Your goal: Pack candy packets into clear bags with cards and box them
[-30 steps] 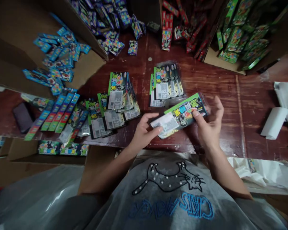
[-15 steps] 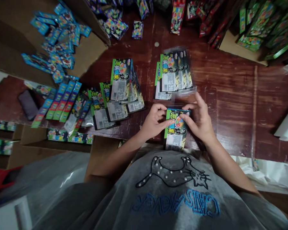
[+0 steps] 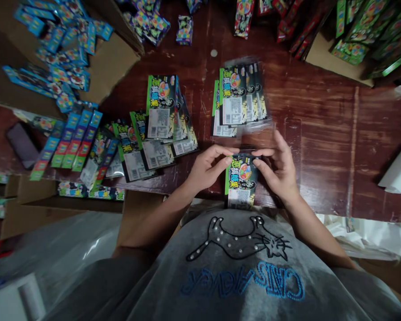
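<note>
A flat candy packet (image 3: 240, 182), black and green with a round colourful picture and a white label, lies in front of my body at the table's near edge. My left hand (image 3: 210, 168) pinches its top left corner between thumb and fingers. At the top right corner, my right hand (image 3: 278, 168) grips it the same way, with the index finger along the upper edge. A clear plastic flap seems to show at that edge, though it is hard to make out. Just beyond my hands rests an overlapping stack of similar packets (image 3: 233, 96).
More such packets (image 3: 160, 107) overlap to the left, beside several striped boxes (image 3: 83, 140) and a dark phone (image 3: 22, 145). Cartons of blue packets (image 3: 67, 73) and green packets (image 3: 350, 51) stand at the far corners. A white roll (image 3: 399, 169) lies right.
My left thumb has slid off the packet's face to its top left corner. My right thumb has moved up to the upper edge. The whole view has shifted slightly.
</note>
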A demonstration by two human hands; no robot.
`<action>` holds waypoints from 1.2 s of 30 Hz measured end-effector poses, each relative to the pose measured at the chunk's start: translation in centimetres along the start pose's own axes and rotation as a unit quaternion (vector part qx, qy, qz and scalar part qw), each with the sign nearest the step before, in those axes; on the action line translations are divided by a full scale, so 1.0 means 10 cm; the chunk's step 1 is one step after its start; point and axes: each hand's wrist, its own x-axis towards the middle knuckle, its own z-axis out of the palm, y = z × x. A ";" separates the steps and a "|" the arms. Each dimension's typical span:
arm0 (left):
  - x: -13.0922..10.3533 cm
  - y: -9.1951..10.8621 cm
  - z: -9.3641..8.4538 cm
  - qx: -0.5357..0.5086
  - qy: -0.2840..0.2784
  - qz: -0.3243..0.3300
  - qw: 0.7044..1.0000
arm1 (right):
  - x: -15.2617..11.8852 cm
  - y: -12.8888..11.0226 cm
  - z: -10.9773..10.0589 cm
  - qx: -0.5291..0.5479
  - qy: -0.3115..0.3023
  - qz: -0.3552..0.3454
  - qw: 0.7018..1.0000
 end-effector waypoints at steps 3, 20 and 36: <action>0.00 -0.02 0.03 -0.036 0.025 -0.008 0.999 | 0.01 -0.04 0.01 0.027 0.015 0.008 0.999; 0.07 0.35 0.04 0.024 -0.025 -0.047 0.998 | 0.15 -0.24 -0.12 0.118 -0.001 0.101 0.988; 0.10 0.28 -0.04 0.060 -0.098 0.019 0.993 | 0.18 -0.44 -0.48 0.067 -0.048 0.097 0.992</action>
